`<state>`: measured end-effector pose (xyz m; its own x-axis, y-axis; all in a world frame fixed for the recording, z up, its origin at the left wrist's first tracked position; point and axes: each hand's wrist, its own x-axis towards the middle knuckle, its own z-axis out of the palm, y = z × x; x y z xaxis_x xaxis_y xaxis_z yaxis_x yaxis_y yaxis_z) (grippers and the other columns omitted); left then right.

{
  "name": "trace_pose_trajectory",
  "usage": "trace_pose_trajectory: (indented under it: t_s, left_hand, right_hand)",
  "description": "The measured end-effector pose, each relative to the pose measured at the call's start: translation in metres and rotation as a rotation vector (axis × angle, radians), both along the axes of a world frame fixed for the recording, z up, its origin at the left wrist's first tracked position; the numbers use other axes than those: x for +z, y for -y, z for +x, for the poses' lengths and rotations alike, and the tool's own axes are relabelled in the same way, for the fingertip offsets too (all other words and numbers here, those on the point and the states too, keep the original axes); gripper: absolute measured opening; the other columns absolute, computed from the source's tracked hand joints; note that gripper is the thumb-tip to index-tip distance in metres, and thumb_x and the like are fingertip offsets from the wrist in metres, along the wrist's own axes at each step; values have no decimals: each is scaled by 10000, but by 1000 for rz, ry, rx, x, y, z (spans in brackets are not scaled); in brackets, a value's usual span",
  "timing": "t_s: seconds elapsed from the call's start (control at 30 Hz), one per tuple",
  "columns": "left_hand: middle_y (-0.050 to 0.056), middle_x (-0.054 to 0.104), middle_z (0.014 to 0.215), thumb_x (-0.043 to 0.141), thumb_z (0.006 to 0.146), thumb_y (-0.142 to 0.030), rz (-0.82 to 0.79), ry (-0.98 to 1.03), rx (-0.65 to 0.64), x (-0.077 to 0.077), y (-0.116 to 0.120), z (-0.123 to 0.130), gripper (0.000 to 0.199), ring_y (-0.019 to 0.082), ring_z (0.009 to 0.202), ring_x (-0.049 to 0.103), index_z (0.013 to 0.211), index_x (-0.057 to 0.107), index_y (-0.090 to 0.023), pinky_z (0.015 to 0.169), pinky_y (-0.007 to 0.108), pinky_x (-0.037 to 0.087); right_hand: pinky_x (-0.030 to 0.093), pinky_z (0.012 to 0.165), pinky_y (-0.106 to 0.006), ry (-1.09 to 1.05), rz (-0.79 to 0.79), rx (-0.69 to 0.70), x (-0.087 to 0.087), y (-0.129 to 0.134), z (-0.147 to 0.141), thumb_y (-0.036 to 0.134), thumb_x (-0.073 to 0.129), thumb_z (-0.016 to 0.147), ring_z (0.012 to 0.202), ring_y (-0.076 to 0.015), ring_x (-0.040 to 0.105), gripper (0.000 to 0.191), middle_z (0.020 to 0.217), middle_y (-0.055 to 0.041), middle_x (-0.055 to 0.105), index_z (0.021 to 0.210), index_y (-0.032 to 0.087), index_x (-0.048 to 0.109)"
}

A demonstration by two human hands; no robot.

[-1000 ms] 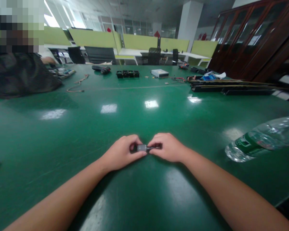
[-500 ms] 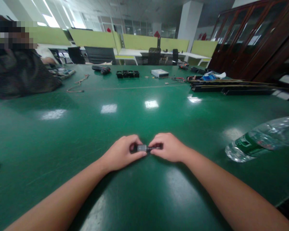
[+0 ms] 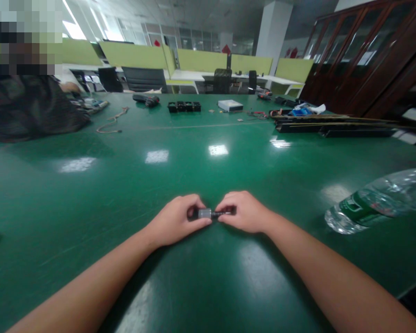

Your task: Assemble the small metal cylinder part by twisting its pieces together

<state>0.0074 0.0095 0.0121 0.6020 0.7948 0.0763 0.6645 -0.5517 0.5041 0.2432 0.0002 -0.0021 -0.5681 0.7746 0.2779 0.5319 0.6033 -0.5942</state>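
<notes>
A small dark cylindrical object with a grey, see-through-looking middle (image 3: 204, 213) lies level between my hands, just above or on the green table (image 3: 208, 175). My left hand (image 3: 176, 219) pinches its left part between thumb and fingers. A thin dark rod (image 3: 216, 214) extends from its right side, and my right hand (image 3: 243, 212) is closed on that rod with thumb and fingertips. The rod's right end shows inside the curl of my right hand. What exactly the object is cannot be made out.
A plastic bottle (image 3: 367, 208) lies at the right. Along the far side are black blocks (image 3: 184, 107), a white box (image 3: 230, 106), a cord (image 3: 111, 122) and black bars (image 3: 333, 126). A person with a dark bag or cloth (image 3: 31, 108) is at the far left.
My right hand has shifted very slightly to the right, and a little more of the thin rod shows between the hands. The person at the far left has moved slightly.
</notes>
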Motion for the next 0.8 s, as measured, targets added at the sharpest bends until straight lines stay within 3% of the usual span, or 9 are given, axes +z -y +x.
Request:
trace_pose_trajectory:
  t_s: [0.8]
  left_hand:
    - [-12, 617, 734, 652, 841, -485, -8, 9, 1, 0, -1, 0, 293, 155, 666, 560, 885, 645, -195, 618, 261, 384]
  right_hand:
    - [446, 717, -240, 11, -30, -8, 1, 0, 2, 181, 740, 783, 787, -139, 627, 135, 855, -33, 729, 914, 179, 772]
